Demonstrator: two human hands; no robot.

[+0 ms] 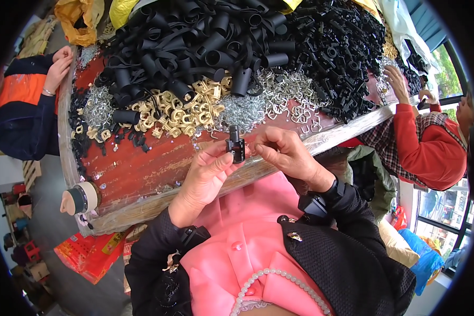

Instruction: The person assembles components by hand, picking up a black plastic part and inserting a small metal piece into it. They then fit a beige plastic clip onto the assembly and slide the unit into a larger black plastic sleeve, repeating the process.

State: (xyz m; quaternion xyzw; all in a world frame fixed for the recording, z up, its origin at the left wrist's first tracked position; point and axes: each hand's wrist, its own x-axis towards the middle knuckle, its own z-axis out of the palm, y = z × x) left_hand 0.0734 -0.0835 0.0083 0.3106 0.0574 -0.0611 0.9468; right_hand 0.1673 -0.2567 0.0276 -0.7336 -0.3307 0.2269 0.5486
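I log: left grip (208, 171), clasping one black part (236, 147), completeness unclear; right grip (287, 151), pinched, contents unseen; remaining: far-right black heap (334, 58).

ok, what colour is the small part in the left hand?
The small part in the left hand is black; head view shows it best.

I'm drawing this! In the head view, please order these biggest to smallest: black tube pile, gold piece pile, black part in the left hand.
1. Black tube pile
2. Gold piece pile
3. Black part in the left hand
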